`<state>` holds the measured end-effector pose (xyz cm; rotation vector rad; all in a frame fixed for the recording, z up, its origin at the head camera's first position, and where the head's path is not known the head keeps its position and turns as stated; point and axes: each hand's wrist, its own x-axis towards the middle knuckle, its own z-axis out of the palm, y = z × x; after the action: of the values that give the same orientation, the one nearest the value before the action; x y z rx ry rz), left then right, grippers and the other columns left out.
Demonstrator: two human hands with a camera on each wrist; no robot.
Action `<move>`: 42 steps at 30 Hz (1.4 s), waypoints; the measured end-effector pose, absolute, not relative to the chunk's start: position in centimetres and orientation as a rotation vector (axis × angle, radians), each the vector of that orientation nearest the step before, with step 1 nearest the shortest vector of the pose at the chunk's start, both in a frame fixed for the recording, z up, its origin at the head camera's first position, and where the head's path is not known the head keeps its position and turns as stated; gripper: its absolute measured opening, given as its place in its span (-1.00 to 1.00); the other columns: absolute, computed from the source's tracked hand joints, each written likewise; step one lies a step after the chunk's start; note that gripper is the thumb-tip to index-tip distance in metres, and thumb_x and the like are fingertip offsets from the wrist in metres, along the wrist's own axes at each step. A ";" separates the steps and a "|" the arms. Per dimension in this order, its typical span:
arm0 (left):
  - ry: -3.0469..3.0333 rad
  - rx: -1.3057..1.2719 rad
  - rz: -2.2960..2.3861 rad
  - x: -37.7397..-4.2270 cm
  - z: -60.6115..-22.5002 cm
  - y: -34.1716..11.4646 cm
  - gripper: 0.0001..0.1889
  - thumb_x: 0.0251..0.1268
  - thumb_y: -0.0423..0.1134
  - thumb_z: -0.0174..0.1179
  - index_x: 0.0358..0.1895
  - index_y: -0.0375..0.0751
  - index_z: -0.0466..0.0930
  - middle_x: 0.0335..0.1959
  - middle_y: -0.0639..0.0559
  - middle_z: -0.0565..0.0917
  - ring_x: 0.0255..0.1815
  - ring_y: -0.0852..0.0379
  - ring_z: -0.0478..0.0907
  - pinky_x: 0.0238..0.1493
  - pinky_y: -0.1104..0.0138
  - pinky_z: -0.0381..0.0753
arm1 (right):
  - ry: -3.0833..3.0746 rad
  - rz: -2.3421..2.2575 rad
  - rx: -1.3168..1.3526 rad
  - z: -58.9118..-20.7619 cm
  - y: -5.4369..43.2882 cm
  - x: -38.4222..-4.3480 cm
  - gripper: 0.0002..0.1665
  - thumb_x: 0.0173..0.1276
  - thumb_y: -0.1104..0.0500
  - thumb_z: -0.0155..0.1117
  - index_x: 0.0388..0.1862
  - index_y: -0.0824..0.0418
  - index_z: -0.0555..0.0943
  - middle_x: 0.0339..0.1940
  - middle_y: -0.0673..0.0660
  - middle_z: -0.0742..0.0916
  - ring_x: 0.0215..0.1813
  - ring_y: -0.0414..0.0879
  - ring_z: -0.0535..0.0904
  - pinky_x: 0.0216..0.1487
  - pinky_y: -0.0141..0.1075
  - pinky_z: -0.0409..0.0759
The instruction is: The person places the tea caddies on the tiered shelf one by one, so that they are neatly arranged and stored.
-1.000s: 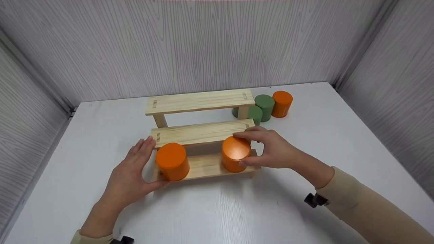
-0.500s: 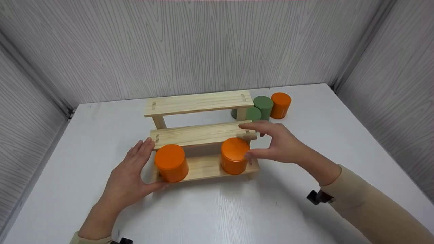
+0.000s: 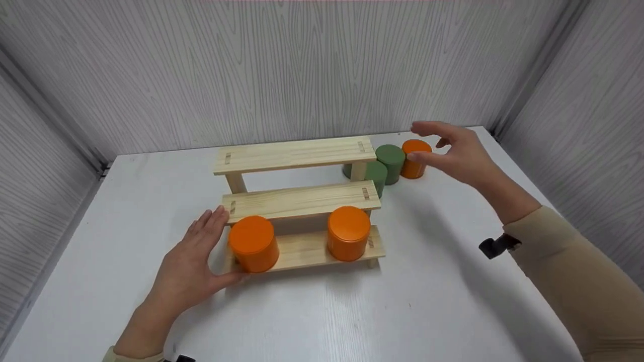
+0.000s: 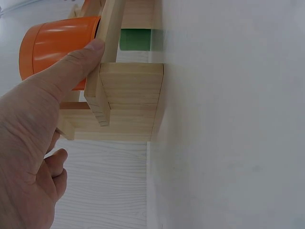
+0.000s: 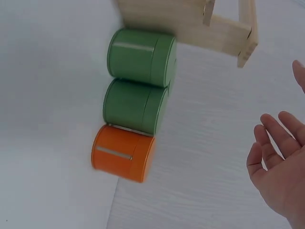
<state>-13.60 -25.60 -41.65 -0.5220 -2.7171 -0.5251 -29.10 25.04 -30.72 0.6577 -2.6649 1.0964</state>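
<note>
A three-tier wooden shelf (image 3: 297,153) carries two orange lidded cans (image 3: 253,244) (image 3: 348,234) at the ends of its lowest step. My left hand (image 3: 186,269) rests against its left end, the thumb along the lowest step's front edge beside the left orange can and the fairly straight fingers at the middle step's end. In the left wrist view, the thumb (image 4: 71,67) lies on the step's edge. My right hand (image 3: 458,156) is spread above and beside another orange can (image 5: 123,152) at the back right, thumb and fingers apart, holding nothing.
Green lidded cans (image 3: 390,163) stand behind the shelf's right side, next to the back orange can. A further green can (image 3: 376,178) is partly hidden by the shelf. The white table (image 3: 322,311) meets grey wood-grain panels (image 3: 302,65) at the back and sides.
My right hand has let go of the right orange can on the lowest step and moved back and right to the orange can behind. My left hand stays at the shelf.
</note>
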 end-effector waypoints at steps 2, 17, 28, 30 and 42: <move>-2.726 -0.519 -0.520 -13.6 -41.7 -25.6 0.35 -0.16 0.03 0.78 0.73 -0.09 0.09 0.70 -0.04 0.23 0.68 -0.12 0.17 0.71 0.12 0.06 | -2.714 1.103 0.574 -30.9 25.9 -30.3 -0.22 0.41 -0.17 0.52 0.52 0.03 0.56 0.41 0.04 0.67 0.39 -0.03 0.52 0.21 -0.22 0.49; -2.733 -0.503 -0.531 -13.5 -41.7 -25.9 0.37 -0.19 0.05 0.79 0.74 -0.07 0.08 0.69 -0.03 0.24 0.68 -0.11 0.18 0.66 -0.01 0.19 | -2.832 1.270 0.281 -34.6 28.9 -36.3 0.00 0.38 -0.24 0.51 0.68 0.05 0.35 0.59 0.17 0.49 0.58 0.13 0.35 0.54 0.17 0.41; -2.808 -0.489 -0.563 -14.0 -41.2 -25.3 0.36 -0.09 0.07 0.75 0.76 -0.04 0.02 0.73 0.01 0.14 0.72 -0.06 0.08 0.70 0.00 0.10 | -2.963 1.234 0.227 -37.0 29.8 -37.4 0.10 0.42 -0.20 0.49 0.76 0.03 0.16 0.69 0.24 0.32 0.66 0.24 0.22 0.57 0.23 0.35; -2.810 -0.490 -0.552 -14.1 -41.1 -25.3 0.36 -0.09 0.07 0.75 0.76 -0.04 0.01 0.74 0.02 0.13 0.72 -0.06 0.07 0.70 0.00 0.10 | -2.968 1.240 0.217 -37.1 29.9 -37.4 0.11 0.42 -0.20 0.49 0.77 0.02 0.14 0.70 0.25 0.31 0.66 0.24 0.22 0.57 0.23 0.35; -2.755 -0.514 -0.577 -14.0 -41.4 -25.3 0.34 -0.14 0.03 0.78 0.74 -0.08 0.08 0.71 -0.01 0.20 0.70 -0.09 0.13 0.71 0.06 0.07 | -2.960 1.280 0.186 -38.6 29.8 -38.3 0.12 0.44 -0.14 0.50 0.76 0.16 0.13 0.66 0.30 0.36 0.62 0.26 0.26 0.55 0.15 0.41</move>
<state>-13.99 -25.33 -41.45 -0.5145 -2.7547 -0.5772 -38.29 29.80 -38.65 0.1857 -2.9600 1.2801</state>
